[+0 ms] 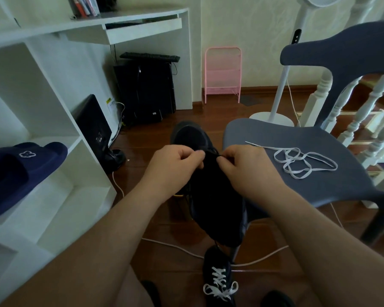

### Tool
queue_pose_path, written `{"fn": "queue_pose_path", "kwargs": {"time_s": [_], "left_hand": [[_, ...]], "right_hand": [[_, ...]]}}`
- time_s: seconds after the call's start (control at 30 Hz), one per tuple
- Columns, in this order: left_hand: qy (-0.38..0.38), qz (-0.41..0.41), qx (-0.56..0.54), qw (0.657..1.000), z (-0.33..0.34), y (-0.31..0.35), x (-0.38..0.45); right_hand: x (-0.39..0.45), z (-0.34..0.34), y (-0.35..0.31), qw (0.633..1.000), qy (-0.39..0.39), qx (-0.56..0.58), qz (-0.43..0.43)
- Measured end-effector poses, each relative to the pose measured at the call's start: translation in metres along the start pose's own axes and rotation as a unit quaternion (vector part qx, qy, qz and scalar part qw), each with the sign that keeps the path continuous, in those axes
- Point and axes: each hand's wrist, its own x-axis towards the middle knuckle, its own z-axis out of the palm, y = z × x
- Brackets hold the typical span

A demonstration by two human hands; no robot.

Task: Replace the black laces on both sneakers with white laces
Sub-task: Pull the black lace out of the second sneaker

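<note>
Currently the black lace (213,154) is being pinched by left hand (175,167) and right hand (244,167) over the dark sneaker (211,196), seemingly for unthreading; the white lace (304,161) is being kept ready on the chair (275,134), the relaced sneaker (220,278) below.

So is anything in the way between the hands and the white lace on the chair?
Nothing visible blocks it. The white lace lies loose on the blue chair seat, just beside the right hand. Both hands, left hand too, are pinching at the black sneaker.
</note>
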Motion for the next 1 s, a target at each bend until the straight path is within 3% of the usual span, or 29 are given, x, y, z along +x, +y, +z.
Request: {"fn": "queue_pose_path", "kwargs": {"time_s": [0.1, 0.33, 0.4, 0.47, 0.57, 0.63, 0.77, 1.0], "left_hand": [[0.037, 0.001, 0.098, 0.994, 0.007, 0.0, 0.003], [0.035, 0.035, 0.088, 0.995, 0.008, -0.001, 0.003], [-0.01, 0.035, -0.007, 0.999, 0.001, 0.0, 0.003], [-0.113, 0.029, -0.11, 0.987, -0.008, 0.003, 0.001], [-0.233, 0.002, -0.112, 0.966, -0.011, 0.005, -0.004], [-0.2, -0.004, -0.032, 0.979, -0.008, -0.001, -0.004], [0.002, 0.007, 0.087, 0.996, -0.001, -0.002, 0.0], [0.066, 0.058, 0.122, 0.989, 0.013, 0.004, 0.001]], "right_hand": [[-0.002, 0.005, -0.006, 1.0, -0.009, -0.011, -0.012], [-0.004, 0.009, -0.006, 1.0, -0.008, -0.001, -0.023], [0.002, 0.005, 0.002, 1.0, 0.0, 0.008, 0.006], [0.008, -0.002, 0.012, 0.999, 0.015, 0.013, 0.042], [0.012, -0.007, 0.021, 0.997, 0.029, 0.026, 0.063], [0.009, -0.004, 0.018, 0.997, 0.035, 0.034, 0.056], [0.002, 0.004, 0.005, 0.998, 0.023, 0.044, 0.04], [-0.005, 0.009, -0.011, 0.999, 0.009, 0.043, -0.007]]}}
